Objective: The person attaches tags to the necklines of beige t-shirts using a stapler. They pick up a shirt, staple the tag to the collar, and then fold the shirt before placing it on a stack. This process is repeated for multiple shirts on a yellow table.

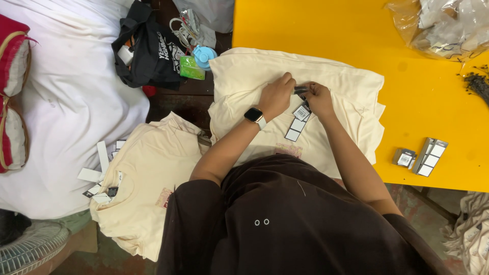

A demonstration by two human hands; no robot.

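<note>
I see my left hand (275, 95) pinching the folded cream cotton T-shirt (336, 86) flat on the yellow bench (433, 117), steadying the fabric. My right hand (319, 98) grips a small dark tagging tool (300, 90) (partly hidden), with black-and-white paper hang tags (298, 121) dangling below.
</note>
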